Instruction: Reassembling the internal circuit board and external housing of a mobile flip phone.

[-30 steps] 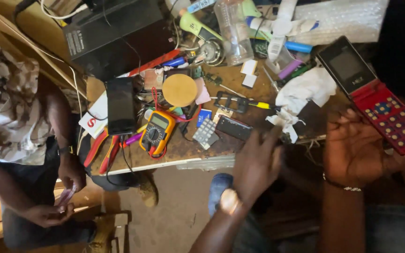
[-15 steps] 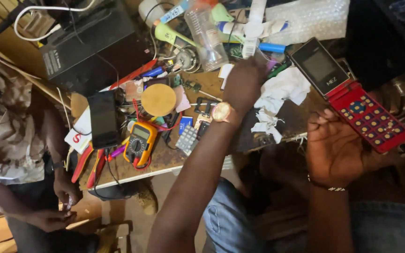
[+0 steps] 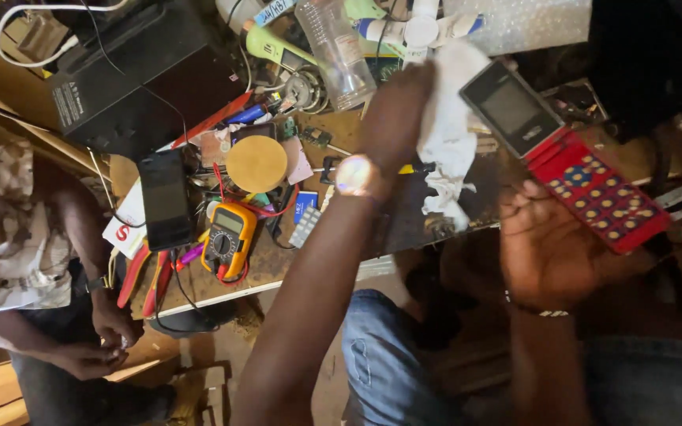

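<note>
Flip phone (image 3: pixel 570 158) | in right hand (image 3: pixel 554 252) | left hand (image 3: pixel 396 110) grips white tissue (image 3: pixel 447 134)

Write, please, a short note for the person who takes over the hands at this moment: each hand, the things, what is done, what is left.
Left hand: over the cluttered workbench, grip closed on a crumpled white cloth.
Right hand: holds an open red flip phone, screen dark, keypad facing up.
Nearby: yellow multimeter, black smartphone, clear plastic bottle.
Done: cloth is in hand, beside the phone's screen half.
Left: whether cloth touches the phone cannot be told.
Another person's hands are at the left edge.
</note>
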